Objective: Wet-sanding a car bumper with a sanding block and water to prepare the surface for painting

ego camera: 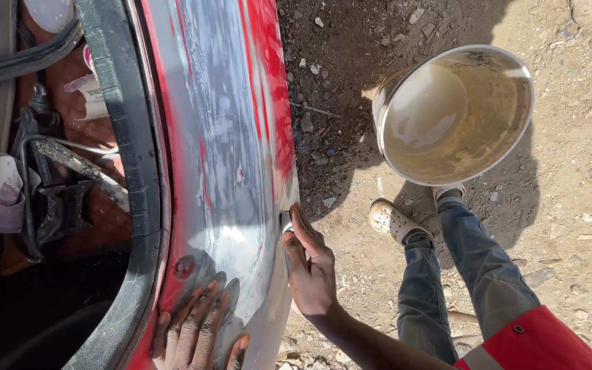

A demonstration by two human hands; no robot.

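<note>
My left hand [196, 329] lies flat, fingers spread, on the sanded grey-and-red car fender [224, 151], beside the black rubber seal [128, 137] of the engine bay. My right hand [310, 264] presses along the fender's outer edge, fingers straight. A bucket of murky water [455, 113] stands on the dirt [570, 205] near my pale clogs [392, 220].

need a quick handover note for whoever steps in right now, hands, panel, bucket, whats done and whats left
Left hand: flat, fingers spread on the sanded car panel, holding nothing.
Right hand: fingers on the panel's outer edge; a small grey piece shows at the fingertips, too hidden to identify.
Panel: mostly bare grey, wet-looking, with red paint left in streaks and along the edges.
Bucket: on the dirt ground beside the panel, cloudy water inside.
Done: most of the middle is stripped.
Left: the red patches, by the look of it.
</note>
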